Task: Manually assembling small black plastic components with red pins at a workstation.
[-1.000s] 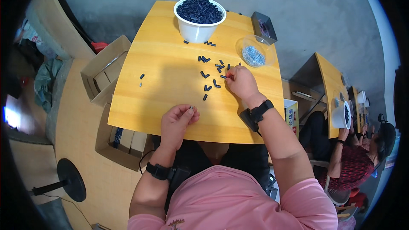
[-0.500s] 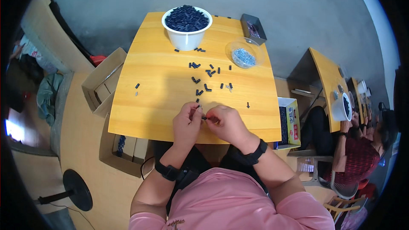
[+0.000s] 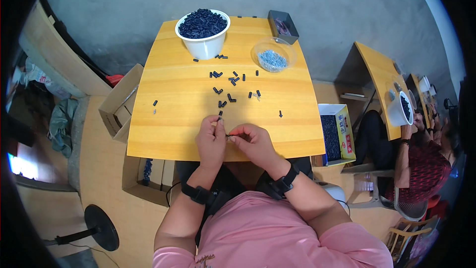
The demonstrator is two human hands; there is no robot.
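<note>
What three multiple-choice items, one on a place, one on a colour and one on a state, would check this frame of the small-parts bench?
1. Where does the white bowl of dark pieces stand?
A. far left part of the table
B. near edge by the hands
C. on the floor

2. What colour are the loose small pieces scattered on the table?
A. red
B. white
C. black

3. How are the left hand and right hand placed?
A. flat and far apart
B. together, pinching a small piece
C. both in the clear bowl

Answers: 1 A, it sits at the far edge, left of the clear bowl; 2 C, they look black against yellow wood; 3 B, fingertips meet on the piece.
</note>
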